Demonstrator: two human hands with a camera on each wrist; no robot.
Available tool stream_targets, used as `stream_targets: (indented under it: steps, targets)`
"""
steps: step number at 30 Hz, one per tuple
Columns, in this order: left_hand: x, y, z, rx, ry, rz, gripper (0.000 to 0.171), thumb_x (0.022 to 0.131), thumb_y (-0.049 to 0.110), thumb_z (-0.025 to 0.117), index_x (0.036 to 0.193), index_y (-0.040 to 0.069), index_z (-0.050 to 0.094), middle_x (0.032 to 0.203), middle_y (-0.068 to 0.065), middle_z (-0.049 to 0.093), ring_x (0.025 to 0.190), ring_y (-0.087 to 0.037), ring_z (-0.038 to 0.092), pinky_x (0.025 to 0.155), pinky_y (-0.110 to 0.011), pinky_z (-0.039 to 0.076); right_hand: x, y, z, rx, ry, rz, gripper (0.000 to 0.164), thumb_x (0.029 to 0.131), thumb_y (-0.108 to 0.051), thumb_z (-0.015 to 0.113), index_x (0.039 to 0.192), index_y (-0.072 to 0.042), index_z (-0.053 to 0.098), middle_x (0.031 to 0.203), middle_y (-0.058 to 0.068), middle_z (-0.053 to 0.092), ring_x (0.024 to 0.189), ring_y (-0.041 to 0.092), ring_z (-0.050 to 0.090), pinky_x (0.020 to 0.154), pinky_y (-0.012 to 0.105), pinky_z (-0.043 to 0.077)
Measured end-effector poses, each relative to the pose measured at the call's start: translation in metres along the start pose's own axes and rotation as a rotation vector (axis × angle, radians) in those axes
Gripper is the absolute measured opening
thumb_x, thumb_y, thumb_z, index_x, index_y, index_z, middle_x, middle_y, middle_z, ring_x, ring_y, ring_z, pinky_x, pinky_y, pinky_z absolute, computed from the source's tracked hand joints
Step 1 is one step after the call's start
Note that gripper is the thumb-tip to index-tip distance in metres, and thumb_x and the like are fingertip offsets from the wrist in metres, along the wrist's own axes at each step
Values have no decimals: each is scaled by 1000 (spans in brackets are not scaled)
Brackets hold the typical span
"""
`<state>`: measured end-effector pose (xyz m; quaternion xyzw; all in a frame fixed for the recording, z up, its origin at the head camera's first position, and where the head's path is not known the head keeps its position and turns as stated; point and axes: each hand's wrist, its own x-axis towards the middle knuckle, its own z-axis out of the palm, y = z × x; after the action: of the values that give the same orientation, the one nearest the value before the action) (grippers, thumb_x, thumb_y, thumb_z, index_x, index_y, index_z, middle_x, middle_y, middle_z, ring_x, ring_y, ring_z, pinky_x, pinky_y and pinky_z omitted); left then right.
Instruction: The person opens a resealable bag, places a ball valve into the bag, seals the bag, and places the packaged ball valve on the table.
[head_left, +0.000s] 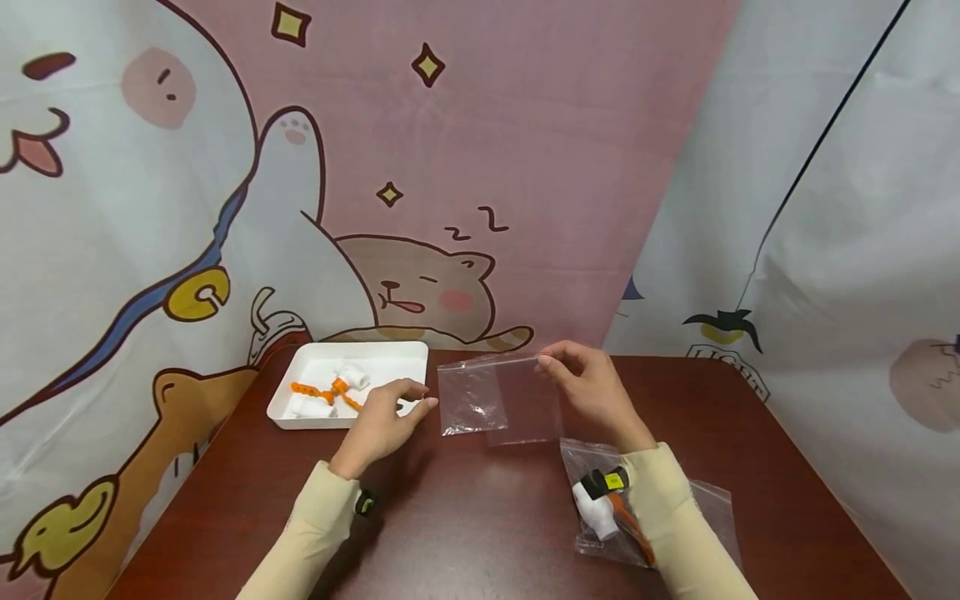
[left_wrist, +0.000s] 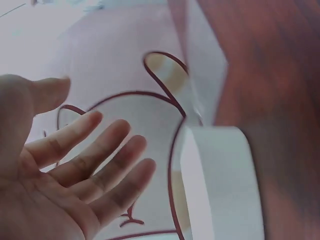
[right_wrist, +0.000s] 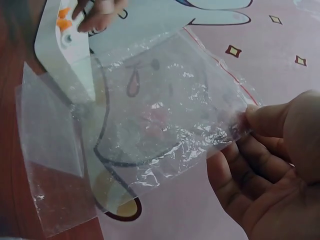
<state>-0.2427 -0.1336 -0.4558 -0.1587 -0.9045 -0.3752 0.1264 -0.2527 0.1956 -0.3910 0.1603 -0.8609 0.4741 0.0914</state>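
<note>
My right hand (head_left: 588, 387) pinches the corner of a clear zip-lock bag (right_wrist: 155, 110) between thumb and fingers, beside its red seal line. A second layer of clear plastic (right_wrist: 50, 125) overlaps that bag and hangs with it over the table. My left hand (head_left: 386, 425) is beside the right end of a white tray (head_left: 408, 354), with nothing between its spread fingers (left_wrist: 112, 135). Inside the tray are orange pieces (head_left: 313, 391) and white plastic pieces (head_left: 352, 377).
A filled clear bag (head_left: 596, 546) with a white piece (head_left: 596, 510) and an orange piece lies under my right forearm. The brown table (head_left: 465, 533) meets a cartoon-printed cloth (head_left: 570, 167) at its back edge.
</note>
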Motion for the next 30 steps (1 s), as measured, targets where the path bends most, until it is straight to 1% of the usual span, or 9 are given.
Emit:
stream_targets:
  steps: [5, 10, 14, 16, 18, 23, 24, 28, 30]
  targets:
    - [1, 17, -6, -151, -7, 28, 27, 100, 37, 67, 118, 18, 73, 112, 1, 77, 104, -16, 72, 91, -42, 60, -3, -5, 5, 31, -54, -26, 16, 101, -30, 66, 104, -17, 74, 96, 9, 76, 91, 25, 71, 74, 26, 56]
    - [0, 36, -12, -273, -20, 35, 25, 102, 38, 64, 119, 22, 73, 109, 1, 77, 101, -14, 72, 89, -35, 60, -7, -11, 10, 41, -120, -36, 13, 100, -27, 68, 105, -17, 75, 94, 8, 75, 88, 27, 70, 72, 28, 55]
    - [-4, 54, -17, -359, -89, 23, 25, 101, 38, 65, 119, 23, 73, 110, -2, 77, 97, -18, 72, 81, -27, 57, -10, -16, 16, 25, -165, -83, 12, 98, -29, 70, 104, -20, 75, 92, 2, 75, 83, 22, 69, 71, 29, 56]
    - [-7, 62, -18, -400, -135, 18, 24, 101, 38, 66, 119, 24, 73, 108, -2, 76, 94, -19, 72, 78, -25, 56, -11, -18, 20, 7, -184, -120, 12, 99, -30, 69, 104, -21, 75, 92, -2, 75, 81, 17, 67, 71, 28, 56]
    - [-9, 69, -19, -439, -184, 14, 25, 100, 37, 67, 119, 22, 73, 105, -4, 76, 90, -24, 72, 74, -25, 55, -12, -19, 23, -6, -203, -152, 12, 99, -30, 69, 104, -22, 75, 93, -3, 75, 79, 14, 65, 70, 26, 55]
    - [-15, 81, -17, -460, -285, 21, 22, 98, 31, 71, 117, 20, 74, 98, -3, 75, 81, -20, 70, 68, -25, 56, -13, -22, 29, -15, -249, -213, 10, 100, -27, 68, 104, -21, 76, 96, -2, 75, 80, 13, 63, 72, 26, 55]
    - [-16, 82, -17, -452, -297, 24, 21, 98, 29, 71, 115, 18, 75, 97, -3, 76, 79, -17, 70, 67, -25, 56, -13, -22, 30, -16, -257, -222, 10, 100, -25, 68, 103, -21, 76, 96, -2, 75, 80, 13, 63, 73, 26, 55]
    - [-19, 86, -14, -415, -315, 47, 15, 96, 18, 73, 109, 11, 77, 92, -8, 76, 75, -9, 66, 66, -23, 54, -14, -24, 31, -17, -287, -246, 9, 100, -21, 68, 101, -21, 76, 96, -4, 75, 81, 10, 64, 74, 27, 56]
    - [-20, 86, -12, -406, -322, 43, 12, 96, 16, 72, 105, 11, 79, 90, -9, 77, 74, -7, 65, 66, -22, 54, -15, -25, 31, -14, -300, -253, 8, 99, -20, 69, 100, -21, 76, 96, -5, 75, 83, 8, 64, 75, 26, 56]
